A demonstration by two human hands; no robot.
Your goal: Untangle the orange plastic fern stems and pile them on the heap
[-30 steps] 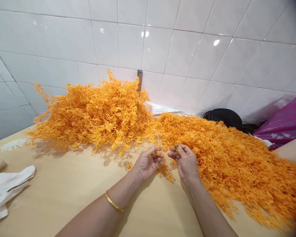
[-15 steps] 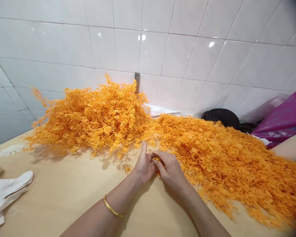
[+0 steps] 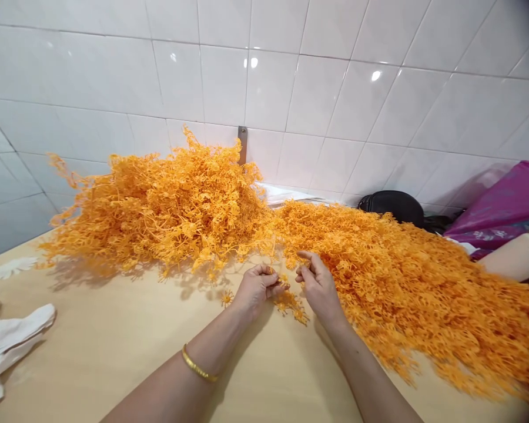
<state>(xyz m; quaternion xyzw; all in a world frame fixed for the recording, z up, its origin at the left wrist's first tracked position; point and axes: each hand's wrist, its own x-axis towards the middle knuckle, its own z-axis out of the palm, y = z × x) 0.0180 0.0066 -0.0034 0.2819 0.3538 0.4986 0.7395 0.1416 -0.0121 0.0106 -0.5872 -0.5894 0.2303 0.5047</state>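
My left hand (image 3: 256, 288) is closed in a pinch on a sprig of orange artificial flowers (image 3: 291, 306), which hangs from the fingertips toward the table. Just to its right, my right hand (image 3: 320, 288) stands apart from the sprig, index finger stretched out and thumb separated from it. Orange bits of foliage show behind those right fingers. A single small orange flower (image 3: 227, 298) lies on the table beside my left wrist. Behind the left hand rises a heap of orange sprigs (image 3: 171, 211), and a longer heap (image 3: 405, 282) spreads along the right.
White gloves (image 3: 15, 335) lie at the left edge of the table (image 3: 127, 346), with a white flower-shaped piece (image 3: 13, 268) behind them. Against the tiled wall are a black case (image 3: 392, 207), a purple bag (image 3: 498, 205) and a metal strip (image 3: 243, 145).
My hands have moved apart; before, they met fingertip to fingertip. The left thumb has come down from upright into a pinch, and the sprig now shows below it. The view has shifted slightly.
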